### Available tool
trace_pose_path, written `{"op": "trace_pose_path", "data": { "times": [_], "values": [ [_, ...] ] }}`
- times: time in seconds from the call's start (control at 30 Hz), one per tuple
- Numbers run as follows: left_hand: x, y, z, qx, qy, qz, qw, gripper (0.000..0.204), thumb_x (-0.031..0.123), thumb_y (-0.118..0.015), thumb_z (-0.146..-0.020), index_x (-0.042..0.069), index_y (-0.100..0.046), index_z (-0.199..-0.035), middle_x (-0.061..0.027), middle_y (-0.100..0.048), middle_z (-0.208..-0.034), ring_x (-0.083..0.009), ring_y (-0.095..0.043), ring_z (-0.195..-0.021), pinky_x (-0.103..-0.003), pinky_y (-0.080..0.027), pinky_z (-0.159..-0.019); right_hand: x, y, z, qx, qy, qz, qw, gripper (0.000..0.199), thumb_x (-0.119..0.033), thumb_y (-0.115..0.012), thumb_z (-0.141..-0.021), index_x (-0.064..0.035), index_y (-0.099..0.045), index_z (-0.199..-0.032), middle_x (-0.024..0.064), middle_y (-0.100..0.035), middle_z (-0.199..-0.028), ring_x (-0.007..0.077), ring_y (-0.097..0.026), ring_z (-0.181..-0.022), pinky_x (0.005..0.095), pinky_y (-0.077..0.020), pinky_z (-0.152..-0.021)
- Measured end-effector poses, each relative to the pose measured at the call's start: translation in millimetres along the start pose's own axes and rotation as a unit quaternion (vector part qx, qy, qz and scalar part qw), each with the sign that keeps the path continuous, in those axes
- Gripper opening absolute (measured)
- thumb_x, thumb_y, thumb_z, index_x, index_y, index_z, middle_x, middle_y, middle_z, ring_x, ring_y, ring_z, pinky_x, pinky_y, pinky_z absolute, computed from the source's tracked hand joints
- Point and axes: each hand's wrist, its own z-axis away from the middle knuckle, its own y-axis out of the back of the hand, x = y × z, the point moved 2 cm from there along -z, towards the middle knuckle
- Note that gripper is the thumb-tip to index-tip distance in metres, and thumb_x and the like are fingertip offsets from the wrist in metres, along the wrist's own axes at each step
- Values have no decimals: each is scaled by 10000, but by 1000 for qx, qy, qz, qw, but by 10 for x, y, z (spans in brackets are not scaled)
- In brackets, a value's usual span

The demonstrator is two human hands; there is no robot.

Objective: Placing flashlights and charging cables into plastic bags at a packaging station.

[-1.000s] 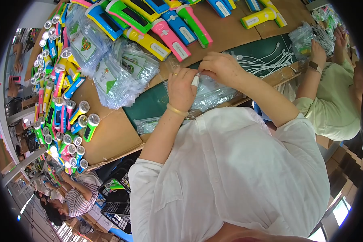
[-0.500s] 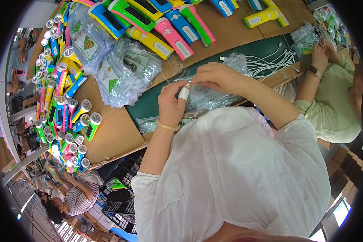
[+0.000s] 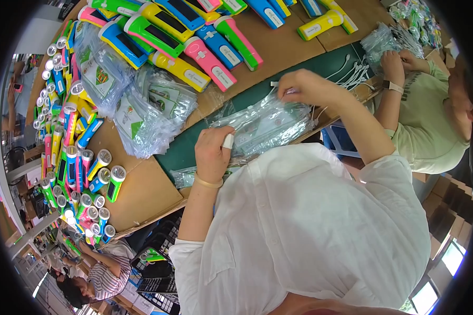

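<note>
Several clear bags (image 3: 270, 128) lie on the green mat (image 3: 181, 149) between the curled left hand (image 3: 211, 153) and blurred right hand (image 3: 306, 86); contact obscured, I cannot tell whether either grips one.

A brown and dark green worktop (image 3: 142, 184) has black gridded plastic crates (image 3: 155, 286) beside it. A pale grey metal frame (image 3: 34, 229) stands at left; brown cardboard boxes (image 3: 435, 185) are stacked at lower right, near bright white rectangular panes (image 3: 452, 257).
</note>
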Motion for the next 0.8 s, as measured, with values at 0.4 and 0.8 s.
{"op": "trace_pose_path", "data": {
  "times": [0.4,0.8],
  "values": [
    [458,-197,-259,-209,-232,41,949,384,-48,-640,-603,57,-666,-972,-75,-674,-1058,-272,-632,-895,-374,-529,-781,1748,1337,-153,419,-429,257,758,1050,-647,-750,-788,-66,-310,-1543,261,-698,-1159,297,-745,-974,359,-595,-781],
    [226,-169,-82,-134,-94,110,980,379,-121,-583,-644,43,-664,-976,-100,-630,-965,-303,-639,-897,-385,-542,-774,482,704,313,381,-161,-247,876,825,-192,-612,-875,-94,-240,-1605,78,-602,-1277,163,-605,-1108,306,-498,-910]
  ]
}}
